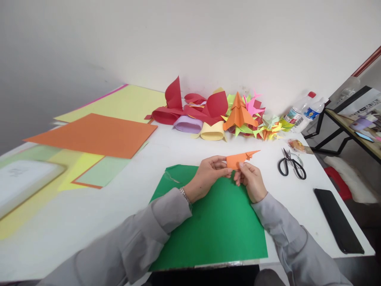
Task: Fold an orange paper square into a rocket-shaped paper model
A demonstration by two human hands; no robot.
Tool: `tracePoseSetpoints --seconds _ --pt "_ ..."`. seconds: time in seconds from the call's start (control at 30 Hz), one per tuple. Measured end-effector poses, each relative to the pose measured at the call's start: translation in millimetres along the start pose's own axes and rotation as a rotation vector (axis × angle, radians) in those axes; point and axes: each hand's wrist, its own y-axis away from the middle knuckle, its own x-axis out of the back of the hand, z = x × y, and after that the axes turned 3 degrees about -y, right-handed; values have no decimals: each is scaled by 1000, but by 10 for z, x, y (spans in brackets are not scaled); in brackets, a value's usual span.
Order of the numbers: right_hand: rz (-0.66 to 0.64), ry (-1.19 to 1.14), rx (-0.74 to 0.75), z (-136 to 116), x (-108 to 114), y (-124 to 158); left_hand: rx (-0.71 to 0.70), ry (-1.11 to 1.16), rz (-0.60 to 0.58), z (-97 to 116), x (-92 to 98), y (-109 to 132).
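Note:
A small folded piece of orange paper [233, 161] is held up between both hands, its narrow pleated point aimed to the right. My left hand [210, 174] pinches its left end between thumb and fingers. With thumb and fingers, my right hand [251, 178] grips its lower edge near the middle. Below them a green sheet [217, 226] lies flat on the white table, its upper left corner creased. The paper's underside and some fingertips are hidden.
Folded paper shapes, among them an orange plane [239, 113] and red rolled pieces [168, 113], line the wall. Scissors [290, 165], a black phone [337, 220] and bottles [302, 107] are at right. An orange sheet [95, 135] and a white box [26, 182] lie left.

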Motion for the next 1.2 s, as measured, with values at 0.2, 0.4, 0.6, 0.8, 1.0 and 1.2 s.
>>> tracePoseSetpoints --seconds 0.2,0.4,0.6,0.8,1.0,1.2 --pt "2 159 119 -28 -1 32 4 -11 -98 -5 -12 21" --pt "-9 195 133 -25 7 47 -2 -23 -119 23 -25 36" --pt "0 181 139 -24 21 36 -42 -71 -90 22 -28 36" --pt "-40 9 21 -57 20 24 2 60 -92 51 -14 32" --pt "-190 -245 -212 -159 35 80 46 160 -44 71 12 -7" --pt "-331 -313 -429 -193 119 90 22 220 -91 94 8 6"
